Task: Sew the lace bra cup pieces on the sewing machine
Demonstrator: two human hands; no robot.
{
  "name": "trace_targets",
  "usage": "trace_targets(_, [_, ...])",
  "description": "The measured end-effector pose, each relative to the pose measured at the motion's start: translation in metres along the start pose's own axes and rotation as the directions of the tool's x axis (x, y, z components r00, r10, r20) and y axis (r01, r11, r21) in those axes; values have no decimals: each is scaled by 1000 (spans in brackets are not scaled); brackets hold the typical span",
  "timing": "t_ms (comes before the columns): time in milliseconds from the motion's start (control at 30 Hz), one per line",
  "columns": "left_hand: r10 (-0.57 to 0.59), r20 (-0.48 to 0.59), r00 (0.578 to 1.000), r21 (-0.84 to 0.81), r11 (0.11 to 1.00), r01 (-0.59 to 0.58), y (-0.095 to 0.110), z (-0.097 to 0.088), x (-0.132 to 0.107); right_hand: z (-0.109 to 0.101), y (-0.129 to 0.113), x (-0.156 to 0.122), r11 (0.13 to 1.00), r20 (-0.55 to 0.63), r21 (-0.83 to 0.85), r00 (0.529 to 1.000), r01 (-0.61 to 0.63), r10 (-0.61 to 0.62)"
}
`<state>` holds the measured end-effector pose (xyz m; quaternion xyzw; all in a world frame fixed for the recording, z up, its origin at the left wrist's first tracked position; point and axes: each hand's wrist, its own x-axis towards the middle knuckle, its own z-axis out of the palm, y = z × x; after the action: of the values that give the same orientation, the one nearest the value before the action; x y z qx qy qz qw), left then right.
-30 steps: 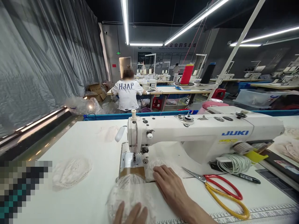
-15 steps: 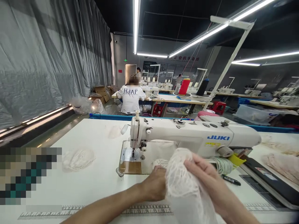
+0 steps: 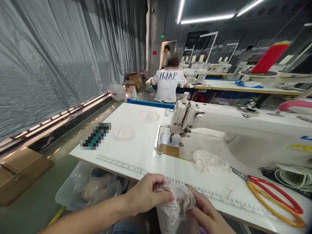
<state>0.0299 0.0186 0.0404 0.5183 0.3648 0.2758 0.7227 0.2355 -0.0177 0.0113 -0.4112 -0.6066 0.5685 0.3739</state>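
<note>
My left hand (image 3: 147,196) pinches a piece of white lace fabric (image 3: 170,214) between thumb and fingers at the table's front edge. On the fabric's other side, my right hand (image 3: 204,209) grips it too, its fingertips partly hidden behind the cloth. The lace hangs down in folds toward my lap. Another white lace piece (image 3: 207,161) lies crumpled on the table beyond my hands, by the sewing machine (image 3: 209,113). Scissors (image 3: 273,198) with red and yellow handles rest to the right, their tips touching or close to that piece.
Two pale lace pieces (image 3: 123,133) lie left of the needle on the white table (image 3: 136,149). A ruler strip (image 3: 122,163) runs along the front edge. Coiled pale cord (image 3: 292,177) sits at right. Below left are a plastic bin (image 3: 70,191) and cardboard box (image 3: 21,172). A person (image 3: 168,84) sits ahead.
My view has swung left and down. Both hands have drawn the lace fabric back to the table's front edge. Scissors and a crumpled lace piece now show plainly near the machine.
</note>
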Motion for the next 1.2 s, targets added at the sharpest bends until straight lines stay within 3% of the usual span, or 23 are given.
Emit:
trace_targets(133, [-33, 3, 999, 281, 959, 31, -2, -9, -17, 14, 0, -6, 975, 84, -209, 995, 74, -57])
trace_targets(333, [-92, 57, 994, 484, 874, 53, 2, -22, -32, 40, 8, 0, 993, 44, -50, 993, -110, 112])
trace_targets(467, [-182, 135, 974, 490, 867, 94, -8, -27, -35, 42, 11, -7, 986, 133, 24, 978, -164, 159])
trace_targets(567, [-169, 198, 966, 453, 889, 63, -20, -23, -31, 43, 12, -15, 979, 149, -108, 971, -173, 188])
trace_targets(667, [-147, 139, 979, 431, 899, 73, -32, -15, -25, 41, 17, -24, 942, 112, -312, 980, -124, 166])
trace_targets(800, [-173, 111, 979, 446, 889, 107, -37, -8, -24, 37, 24, -34, 903, 167, -417, 969, -99, 183])
trace_targets(967, [-209, 82, 975, 530, 837, 135, -35, -5, -26, 41, 31, -35, 906, 149, -409, 971, -111, 186])
trace_targets(1200, [-317, 98, 943, 452, 859, 242, -38, -5, -25, 44, 33, -35, 916, 153, -398, 980, -53, 124])
